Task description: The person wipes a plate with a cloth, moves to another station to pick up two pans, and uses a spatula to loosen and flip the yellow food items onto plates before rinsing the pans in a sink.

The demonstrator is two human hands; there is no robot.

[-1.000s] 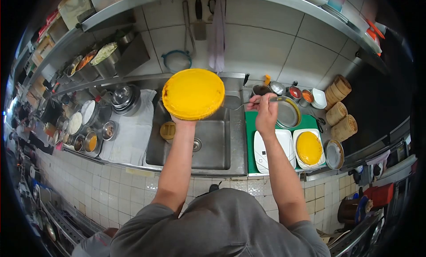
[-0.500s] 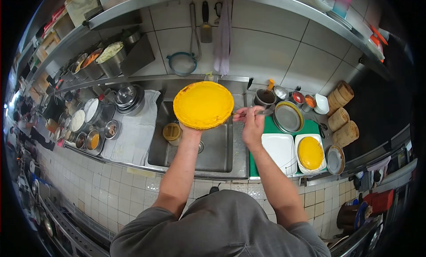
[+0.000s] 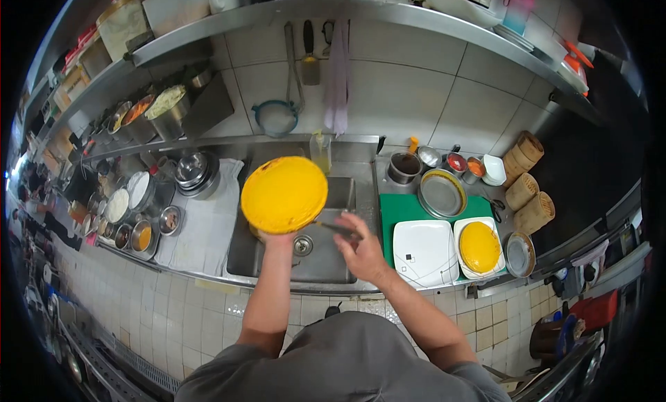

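A round yellow cake (image 3: 284, 194) is tilted above the sink, its flat top facing me. My left hand (image 3: 279, 240) supports it from below at the near edge; the fingers are mostly hidden beneath. My right hand (image 3: 362, 253) is closed on a thin metal knife-like tool (image 3: 336, 228), whose tip meets the cake's lower right rim. The sink (image 3: 326, 263) lies under both hands. To the right, a second yellow cake (image 3: 480, 247) sits on a white square plate (image 3: 463, 269), beside a larger white plate (image 3: 423, 239).
A green cutting board (image 3: 397, 208) carries the plates and round metal pans (image 3: 444, 194). Bamboo steamers (image 3: 531, 211) and scissors (image 3: 497, 206) are at the right. Stacked metal bowls (image 3: 196, 172) rest on a white cloth (image 3: 208, 228) at left. A metal shelf (image 3: 333, 10) runs overhead.
The cake and my left hand have moved left and lower in view. My right hand has also come left and down, with the tool at the cake's rim. The camera view has shifted slightly.
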